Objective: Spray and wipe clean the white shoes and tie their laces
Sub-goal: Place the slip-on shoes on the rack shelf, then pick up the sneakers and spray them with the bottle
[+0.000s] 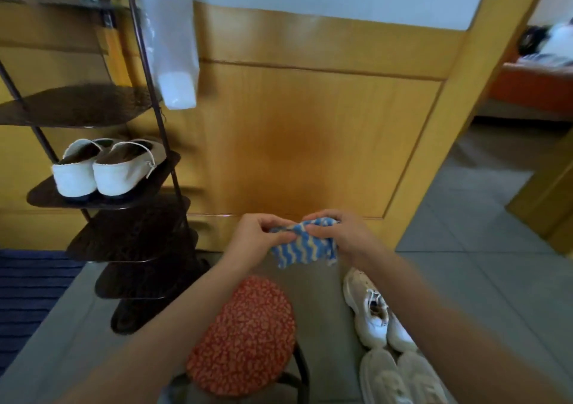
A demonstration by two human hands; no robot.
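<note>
Across the far side of my feed, item one: a yellow wooden panelled wall (310, 124), smooth and glossy.

Item two: a grey tiled floor (465, 279), matt, in square tiles.

Item three: one dark metal shoe rack (130, 242) at left, with slanted rods. I count at least five oval mesh tiers.

Item four: one navy ribbed mat (28, 295) at the left edge.

Item five: one round stool with an orange-red speckled fabric cushion (245, 335), below the arms.

Item six: two white lace-up trainers (372, 317), chunky-soled, on the floor at lower right beside the stool. They lie toes forward, and the nearer one is partly hidden by the right forearm. The laces look loose, though blur limits detail.

Item seven: two off-white mesh trainers (400, 379), just behind them.

Item eight: two white slip-on shoes (105, 168), heels outward, on a middle tier of the rack.

Item nine: one translucent plastic bag (173, 47), hanging by the rack.

Item ten: one blue cloth with pale wavy stripes (302, 247), crumpled, in the air above the floor. My left hand (251, 236) pinches its left edge. My right hand (344, 236) curls round its upper right corner.
</note>
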